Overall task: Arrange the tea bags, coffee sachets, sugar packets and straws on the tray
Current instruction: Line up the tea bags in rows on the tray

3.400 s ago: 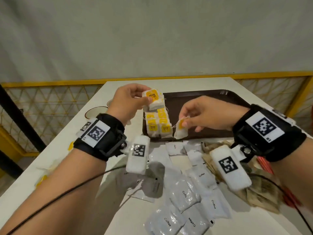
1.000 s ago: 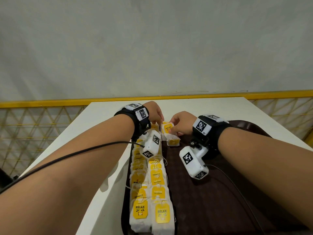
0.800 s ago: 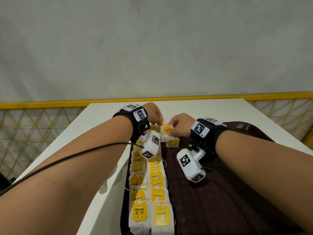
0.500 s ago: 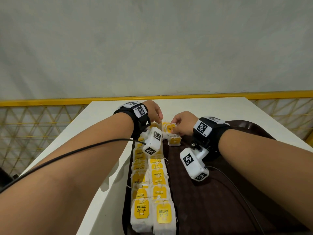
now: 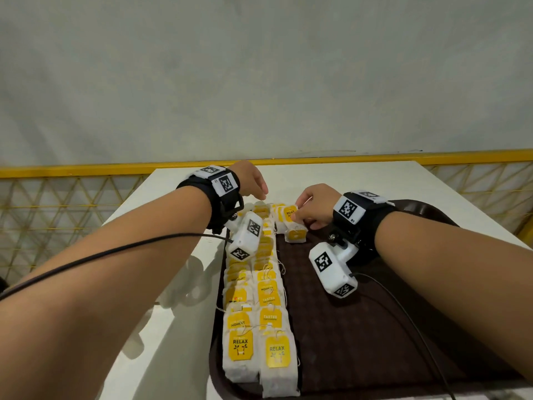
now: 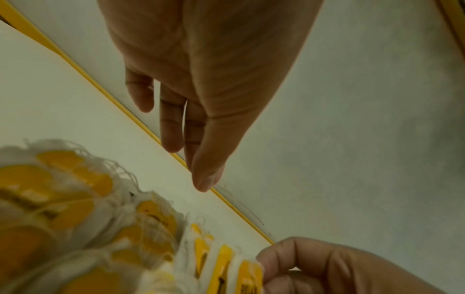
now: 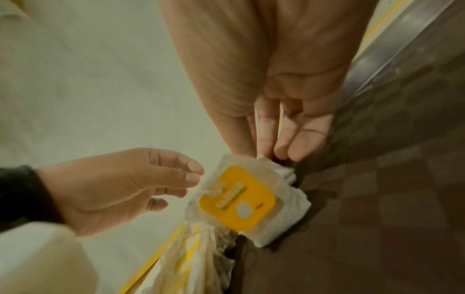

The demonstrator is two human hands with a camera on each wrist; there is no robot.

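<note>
A white table is seen below a grey wall, with yellow railing behind it and at both sides. A dark brown tray is laid on it, running from 6 o'clock up toward 1 o'clock and covering most of the right half. The strip of tabletop at 9 o'clock is crossed by shadows. The far edge at 12 o'clock is bare.

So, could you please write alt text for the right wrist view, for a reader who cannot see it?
Seen from the wrist, the right hand pinches the top edge of a white tea bag with a yellow tag over the dark brown tray. The left hand hovers open beside it, above more tea bags along the tray's edge.
</note>
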